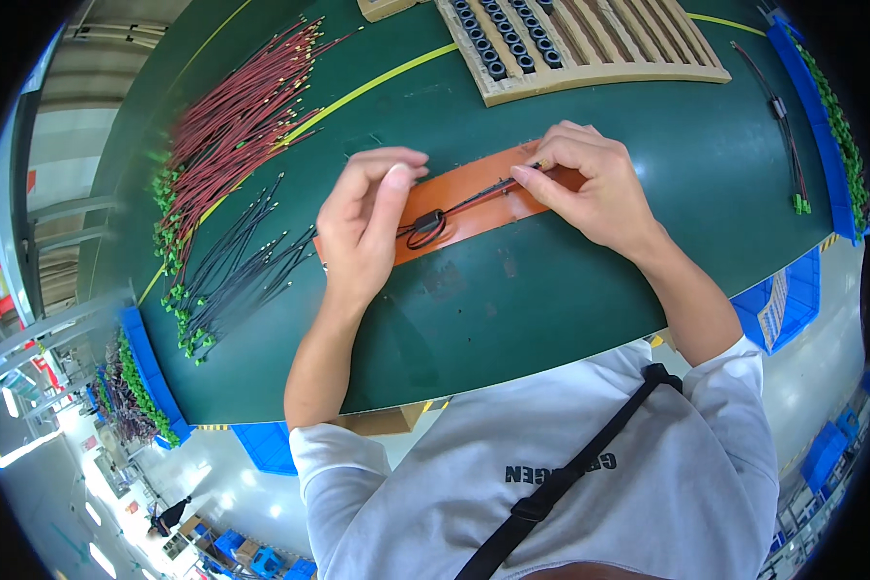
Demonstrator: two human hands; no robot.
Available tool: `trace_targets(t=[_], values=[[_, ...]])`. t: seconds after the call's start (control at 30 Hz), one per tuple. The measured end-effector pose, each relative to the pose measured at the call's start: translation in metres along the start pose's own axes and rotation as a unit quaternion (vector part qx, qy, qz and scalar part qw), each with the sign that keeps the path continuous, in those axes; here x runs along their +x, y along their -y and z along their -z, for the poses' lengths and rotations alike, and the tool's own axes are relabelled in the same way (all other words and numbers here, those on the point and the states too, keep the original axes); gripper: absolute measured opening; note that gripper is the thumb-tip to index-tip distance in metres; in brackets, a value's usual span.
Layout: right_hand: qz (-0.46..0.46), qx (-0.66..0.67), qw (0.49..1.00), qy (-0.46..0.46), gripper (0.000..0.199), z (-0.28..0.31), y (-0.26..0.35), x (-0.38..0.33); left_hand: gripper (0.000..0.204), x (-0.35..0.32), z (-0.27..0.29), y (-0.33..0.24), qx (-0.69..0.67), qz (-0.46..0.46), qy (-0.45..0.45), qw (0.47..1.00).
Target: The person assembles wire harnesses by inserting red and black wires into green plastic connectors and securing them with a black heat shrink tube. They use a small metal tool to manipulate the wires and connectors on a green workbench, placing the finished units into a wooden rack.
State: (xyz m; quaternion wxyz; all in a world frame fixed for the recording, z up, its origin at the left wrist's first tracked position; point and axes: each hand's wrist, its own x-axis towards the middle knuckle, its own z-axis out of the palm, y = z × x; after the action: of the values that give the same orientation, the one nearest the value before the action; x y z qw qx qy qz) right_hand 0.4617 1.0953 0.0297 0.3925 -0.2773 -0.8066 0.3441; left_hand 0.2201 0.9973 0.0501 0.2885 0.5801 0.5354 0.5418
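Now, wires: red and black wires [483, 196] lie on the orange board [474, 220], in the middle of the green table [590, 290].
Ring: a black ring [427, 224] sits on the wires' left end, just beside the left hand [362, 227].
Long way: the wires run left to right, tilted up toward the right.
Right hand [590, 188]: fingers pinch the wires' right end.
Left hand: fingers bent but loose, holding nothing, thumb close to the ring.
Nearer hand: left for the ring, right for the wire tips.

The left hand [362, 227] covers the left end of the orange board [474, 203]. The right hand [590, 188] hides the wire ends [498, 188] under its fingers [536, 179]. The wooden rack [590, 48] is cut off by the top edge. Ring details are too small to resolve.
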Motion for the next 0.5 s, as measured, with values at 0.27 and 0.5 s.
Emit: trace_targets(t=[0.27, 0.5], values=[[-0.036, -0.072, 0.995, 0.059, 0.025, 0.003, -0.004, -0.001, 0.017, -0.032, 0.018, -0.007, 0.265, -0.235, 0.063, 0.933], [-0.032, -0.147, 0.985, 0.084, 0.024, 0.005, -0.002, -0.002, 0.016, -0.035, 0.012, -0.005, 0.251, -0.084, 0.029, 0.964]])
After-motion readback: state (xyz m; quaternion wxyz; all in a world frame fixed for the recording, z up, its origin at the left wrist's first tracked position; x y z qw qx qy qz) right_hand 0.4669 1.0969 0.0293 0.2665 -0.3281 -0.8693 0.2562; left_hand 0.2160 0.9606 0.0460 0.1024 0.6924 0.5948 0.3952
